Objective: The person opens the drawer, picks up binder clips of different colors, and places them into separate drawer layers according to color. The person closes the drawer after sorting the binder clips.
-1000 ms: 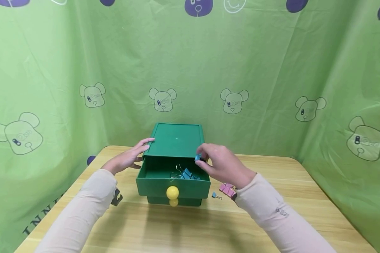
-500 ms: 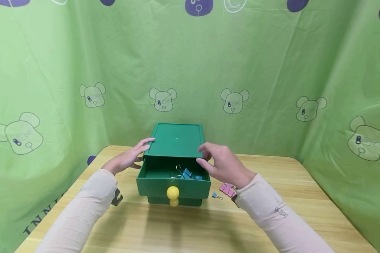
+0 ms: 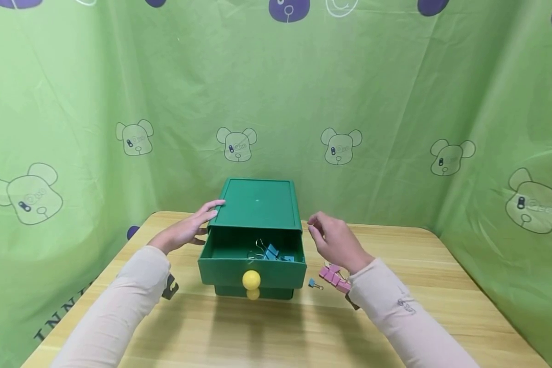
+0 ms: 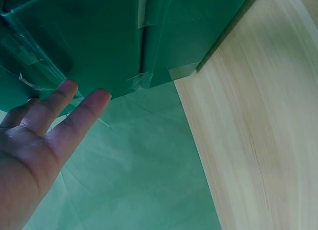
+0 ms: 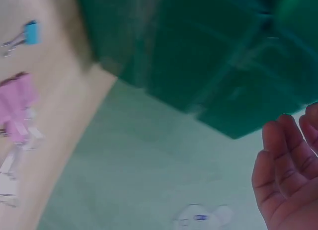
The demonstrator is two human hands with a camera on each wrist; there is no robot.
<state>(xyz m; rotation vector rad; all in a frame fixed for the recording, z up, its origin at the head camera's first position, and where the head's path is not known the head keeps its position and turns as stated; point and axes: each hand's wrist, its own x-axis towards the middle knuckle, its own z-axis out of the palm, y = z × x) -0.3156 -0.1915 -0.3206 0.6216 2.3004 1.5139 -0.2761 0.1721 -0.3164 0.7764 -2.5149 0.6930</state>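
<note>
A green drawer box (image 3: 257,202) stands on the table with its upper drawer (image 3: 225,273) pulled out. Several blue binder clips (image 3: 271,252) lie inside that drawer, towards its right. My left hand (image 3: 184,232) rests against the box's left side, fingers extended; the left wrist view shows its fingertips (image 4: 102,95) at the box wall. To the right of the box, my right hand (image 3: 340,243) hovers with relaxed, slightly bent fingers and nothing in them. A small blue binder clip (image 3: 313,283) lies on the table near the drawer's right corner, beside a cluster of pink binder clips (image 3: 333,277).
Yellow round knobs (image 3: 251,280) stick out from the drawer fronts. A white clip (image 5: 7,185) lies by the pink ones in the right wrist view. The wooden table (image 3: 418,286) ends at a green printed curtain (image 3: 285,102) behind and on both sides.
My right hand dropped a blue binder clip into the upper drawer, then moved away to the right, past the box's edge. My left hand has stayed in place.
</note>
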